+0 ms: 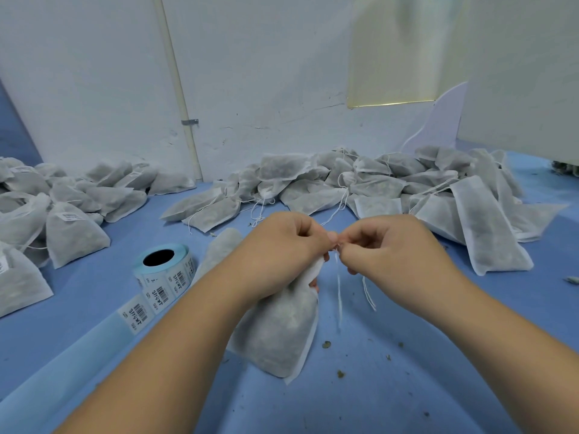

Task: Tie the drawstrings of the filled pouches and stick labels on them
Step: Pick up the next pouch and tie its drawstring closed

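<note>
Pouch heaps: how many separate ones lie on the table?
2: a labelled heap at far left, an untied heap at the back, centre to right. More may lie beyond the frame.

Blue table [407, 386] bears pouch heaps [344, 180], label roll [163, 270].

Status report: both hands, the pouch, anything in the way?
Left grip holds pouch neck; right grip pinches drawstring. String ends hang loose. Label roll off left, nothing blocking.
</note>
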